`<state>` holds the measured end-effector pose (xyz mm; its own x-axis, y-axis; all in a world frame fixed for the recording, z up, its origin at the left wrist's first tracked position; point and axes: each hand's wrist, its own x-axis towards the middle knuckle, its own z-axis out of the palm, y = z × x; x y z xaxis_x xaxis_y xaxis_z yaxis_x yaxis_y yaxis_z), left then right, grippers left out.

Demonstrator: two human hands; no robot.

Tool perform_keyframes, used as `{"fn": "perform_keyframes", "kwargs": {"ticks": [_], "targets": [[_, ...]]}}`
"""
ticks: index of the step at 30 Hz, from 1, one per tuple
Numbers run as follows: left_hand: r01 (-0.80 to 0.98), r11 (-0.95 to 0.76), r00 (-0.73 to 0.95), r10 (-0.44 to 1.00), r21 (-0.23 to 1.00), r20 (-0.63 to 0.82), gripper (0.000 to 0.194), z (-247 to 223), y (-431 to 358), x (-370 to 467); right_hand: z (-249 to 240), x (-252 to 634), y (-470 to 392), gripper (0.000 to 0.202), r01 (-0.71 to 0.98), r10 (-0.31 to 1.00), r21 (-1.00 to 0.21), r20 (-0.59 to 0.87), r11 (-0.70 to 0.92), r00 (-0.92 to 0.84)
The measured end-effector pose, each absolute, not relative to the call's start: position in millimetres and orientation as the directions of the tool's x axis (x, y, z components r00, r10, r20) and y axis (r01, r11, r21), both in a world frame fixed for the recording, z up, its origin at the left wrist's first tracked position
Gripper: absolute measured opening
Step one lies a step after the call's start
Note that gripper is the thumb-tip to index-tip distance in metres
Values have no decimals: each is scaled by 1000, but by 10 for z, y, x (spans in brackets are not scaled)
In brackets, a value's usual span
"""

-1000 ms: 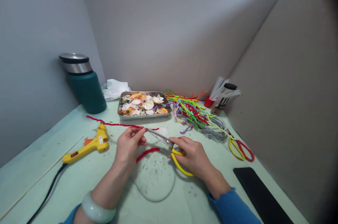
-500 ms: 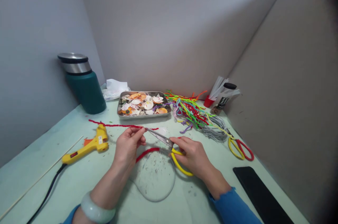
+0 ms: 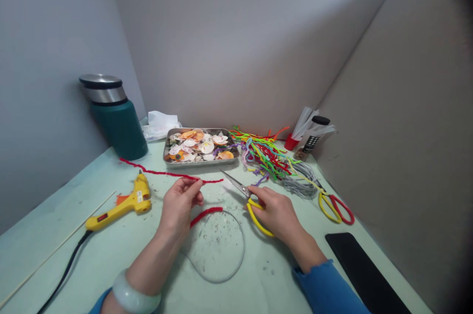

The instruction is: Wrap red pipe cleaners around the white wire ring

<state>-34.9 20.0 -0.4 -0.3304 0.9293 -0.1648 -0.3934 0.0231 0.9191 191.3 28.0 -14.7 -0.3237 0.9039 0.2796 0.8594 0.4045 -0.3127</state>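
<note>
My left hand [image 3: 181,203] pinches a long red fuzzy stem [image 3: 166,173] between thumb and fingers. One end runs left past the glue gun, and a short end sticks out to the right. In my right hand [image 3: 275,210] are scissors with yellow handles [image 3: 258,220], their blades pointing up and left, apart from the red stem. Below, between both hands, lies a grey wire ring [image 3: 243,250] on the table. A red fuzzy wrap [image 3: 207,213] covers its upper left part, partly hidden by my left hand.
A yellow glue gun [image 3: 121,209] and thin stick lie left. Behind stand a teal bottle [image 3: 120,129] and a metal tray [image 3: 201,163] of shells. Coloured stems [image 3: 264,156], grey wire [image 3: 301,183], red-yellow scissors [image 3: 338,208] and a black strip [image 3: 364,269] lie right.
My right hand has drawn the scissors to the right, away from the red stem and my left hand. The stem's left end sits a little higher. My left hand has hardly moved.
</note>
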Motion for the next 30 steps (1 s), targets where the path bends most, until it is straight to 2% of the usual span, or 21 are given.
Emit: {"fn": "perform_keyframes", "kwargs": {"ticks": [4,7,11,16,22,24,26,28,30], "targets": [[-413,47,-309,932,910,-189,18,2,192,-346,-98,2020,311,40,880,907,-226,159,418,-391],[-402,46,-287,942,914,-174,15,-6,189,-346,-50,2061,298,44,872,907,-251,109,420,-406],[-320,7,-265,959,948,-97,12,-6,169,-339,-19,2081,278,60,849,895,-291,72,441,-440],[-228,19,-218,973,973,-71,7,22,135,-311,-63,2113,329,55,897,939,-276,98,344,-330],[-157,114,-118,984,981,-133,19,33,119,-287,-99,2221,380,47,950,973,-210,71,229,-219],[-138,130,-71,988,982,-141,19,46,109,-273,-64,2208,366,42,950,972,-218,115,225,-204],[-135,143,-9,989,980,-145,19,64,93,-253,-5,2126,338,35,922,962,-302,195,243,-190],[-137,156,61,987,978,-148,18,80,74,-229,63,1969,306,31,820,951,-488,225,299,-213],[-140,168,129,980,976,-150,17,91,58,-207,128,1764,289,32,629,931,-698,162,342,-326]]}}
